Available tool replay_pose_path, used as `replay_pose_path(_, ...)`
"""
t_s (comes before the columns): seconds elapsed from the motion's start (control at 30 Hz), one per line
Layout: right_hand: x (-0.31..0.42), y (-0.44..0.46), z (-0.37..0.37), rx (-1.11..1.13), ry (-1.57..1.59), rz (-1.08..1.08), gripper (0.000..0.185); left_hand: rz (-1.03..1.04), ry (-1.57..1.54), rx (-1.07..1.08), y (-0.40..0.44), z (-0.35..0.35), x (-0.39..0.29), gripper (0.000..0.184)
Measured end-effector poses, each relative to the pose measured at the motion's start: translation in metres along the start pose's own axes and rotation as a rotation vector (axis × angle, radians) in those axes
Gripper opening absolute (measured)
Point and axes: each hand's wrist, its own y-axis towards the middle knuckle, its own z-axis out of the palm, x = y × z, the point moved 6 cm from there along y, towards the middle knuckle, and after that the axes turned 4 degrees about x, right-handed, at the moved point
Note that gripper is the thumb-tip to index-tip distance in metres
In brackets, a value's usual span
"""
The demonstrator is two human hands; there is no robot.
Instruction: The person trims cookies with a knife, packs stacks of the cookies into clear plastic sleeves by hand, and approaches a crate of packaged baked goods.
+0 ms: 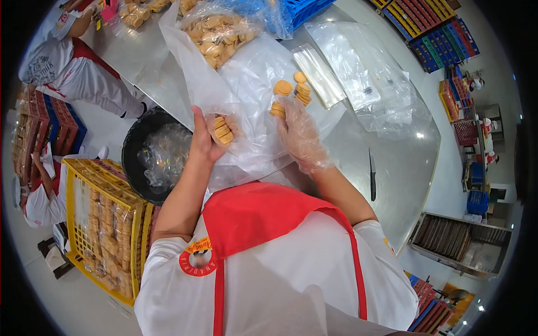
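My left hand, ungloved, is closed around a small clear bag with a short stack of round cookies inside. In a clear plastic glove, my right hand has its fingers on a few more cookies. Just beyond those fingers, loose cookies and a small leaning stack lie on a white plastic sheet. At the far side, a large clear bag holds a heap of cookies.
Flat clear bags and larger plastic sheets lie right of the cookies. A knife rests near the metal table's right edge. Left of me stand a black bin of plastic and a yellow crate. A co-worker stands at far left.
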Motion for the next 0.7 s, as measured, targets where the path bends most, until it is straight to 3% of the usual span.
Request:
replay_pose_path(0.13,-0.004,0.013,0.004,0.056,0.180,0.044,0.040,0.005,-0.006,-0.038,-0.001,-0.001,0.000,0.081)
replay_pose_path(0.23,0.000,0.020,0.002,0.260,0.312,0.313,0.042,0.015,0.002,-0.065,-0.002,0.000,0.000,0.081)
replay_pose_path(0.43,0.006,0.030,0.013,0.300,0.310,0.404,0.047,0.019,0.034,-0.063,-0.001,0.000,-0.001,0.081)
replay_pose_path(0.7,-0.004,0.037,0.028,0.211,0.109,0.172,0.038,0.026,0.002,-0.032,0.001,-0.004,-0.001,0.082)
